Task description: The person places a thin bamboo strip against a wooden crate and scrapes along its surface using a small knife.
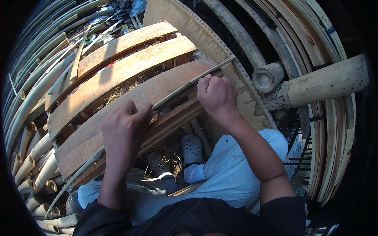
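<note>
A long, thin bamboo strip (175, 93) runs slantwise across my front, its far end up at the right and its other end trailing down at the lower left. My left hand (125, 128) is closed around it near the middle. Farther right, my right hand (217, 94) is closed in a fist against the strip, close to its far end. Whether that fist also holds a small tool is hidden by the fingers. Under both hands lies a bench of wooden slats (134, 67) with gaps between them.
Dry shavings (122, 91) lie between the slats. Cut bamboo poles (33, 157) are piled at the left. A stained plywood sheet (236, 94) leans beyond the bench. Thick bamboo (327, 83) and bundled long strips (334, 149) stand at the right. My clogs (192, 149) are below.
</note>
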Motion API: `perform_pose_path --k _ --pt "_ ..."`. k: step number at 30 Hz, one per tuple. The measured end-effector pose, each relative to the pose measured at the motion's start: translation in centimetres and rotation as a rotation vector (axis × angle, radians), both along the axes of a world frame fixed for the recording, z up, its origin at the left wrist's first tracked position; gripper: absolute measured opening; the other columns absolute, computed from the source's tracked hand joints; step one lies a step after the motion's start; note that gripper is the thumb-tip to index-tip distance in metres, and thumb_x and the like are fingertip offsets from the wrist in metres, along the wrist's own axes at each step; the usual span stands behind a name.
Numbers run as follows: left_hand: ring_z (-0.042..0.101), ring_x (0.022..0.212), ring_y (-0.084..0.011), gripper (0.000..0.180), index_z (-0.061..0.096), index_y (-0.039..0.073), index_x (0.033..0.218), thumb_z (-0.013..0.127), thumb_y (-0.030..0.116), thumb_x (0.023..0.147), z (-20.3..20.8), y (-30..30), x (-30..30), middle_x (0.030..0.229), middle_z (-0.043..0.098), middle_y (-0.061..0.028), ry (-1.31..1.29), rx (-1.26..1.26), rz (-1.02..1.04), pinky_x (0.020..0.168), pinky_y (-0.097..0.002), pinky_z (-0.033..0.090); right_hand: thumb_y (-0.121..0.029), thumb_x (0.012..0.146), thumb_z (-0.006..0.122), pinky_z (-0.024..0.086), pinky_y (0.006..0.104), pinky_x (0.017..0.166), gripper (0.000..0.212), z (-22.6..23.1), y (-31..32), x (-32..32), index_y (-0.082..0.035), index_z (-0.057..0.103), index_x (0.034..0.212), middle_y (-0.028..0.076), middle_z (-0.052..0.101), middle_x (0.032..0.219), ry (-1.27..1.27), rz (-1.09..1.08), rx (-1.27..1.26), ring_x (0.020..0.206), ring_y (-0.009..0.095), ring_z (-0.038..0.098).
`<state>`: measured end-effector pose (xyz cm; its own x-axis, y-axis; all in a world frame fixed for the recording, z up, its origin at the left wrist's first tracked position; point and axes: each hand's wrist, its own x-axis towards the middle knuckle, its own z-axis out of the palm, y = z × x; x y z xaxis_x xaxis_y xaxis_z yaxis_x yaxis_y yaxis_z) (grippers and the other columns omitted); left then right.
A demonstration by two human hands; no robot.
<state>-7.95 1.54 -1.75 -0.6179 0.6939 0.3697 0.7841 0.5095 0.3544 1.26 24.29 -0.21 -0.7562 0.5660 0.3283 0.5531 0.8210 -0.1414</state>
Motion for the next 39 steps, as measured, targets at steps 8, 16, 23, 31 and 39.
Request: perform_pose_path --k 8,16,23,31,39 --pt "0.055 0.058 -0.0243 0.017 0.078 0.020 0.097 0.080 0.025 0.081 0.0 0.1 0.1 0.068 0.050 -0.0060 0.053 0.025 -0.002 0.053 -0.0405 0.041 -0.023 0.094 0.049 0.057 0.0503 0.054 0.047 -0.2 -0.9 0.1 -0.003 0.064 0.054 0.023 0.062 0.055 -0.014 0.032 0.092 0.054 0.039 0.067" --pt "0.060 0.066 -0.0244 0.015 0.072 0.021 0.099 0.075 0.026 0.085 0.4 -0.3 0.3 0.074 0.051 -0.0055 -0.008 -0.039 -0.003 0.056 -0.0407 0.044 -0.022 0.095 0.046 0.055 0.0551 0.062 0.048 0.4 -0.8 0.0 0.001 0.065 0.058 0.026 0.061 0.058 -0.052 -0.011 0.079 0.058 0.045 0.066" --pt "0.053 0.056 -0.0249 0.015 0.078 0.018 0.097 0.078 0.021 0.082 0.3 0.2 0.3 0.067 0.048 -0.0070 -0.001 0.031 -0.002 0.053 -0.0408 0.040 -0.026 0.097 0.044 0.055 0.0552 0.063 0.052 0.7 0.5 -0.6 0.001 0.066 0.059 0.027 0.062 0.061 -0.119 -0.169 0.098 0.059 0.044 0.066" --pt "0.058 0.063 -0.0229 0.016 0.073 0.020 0.099 0.076 0.023 0.083 0.4 -0.2 0.7 0.073 0.049 -0.0045 0.000 -0.039 0.000 0.055 -0.0403 0.043 -0.023 0.095 0.045 0.054 0.0569 0.065 0.050 0.3 0.3 -0.3 0.003 0.065 0.058 0.029 0.060 0.060 -0.072 -0.124 0.105 0.060 0.046 0.065" --pt "0.055 0.057 -0.0251 0.015 0.078 0.020 0.097 0.078 0.022 0.082 0.1 0.0 0.5 0.067 0.048 -0.0066 0.029 0.034 0.004 0.052 -0.0409 0.040 -0.023 0.095 0.047 0.055 0.0539 0.060 0.048 -0.1 -0.4 -0.2 0.000 0.066 0.058 0.026 0.061 0.058 -0.049 0.004 0.037 0.057 0.044 0.065"
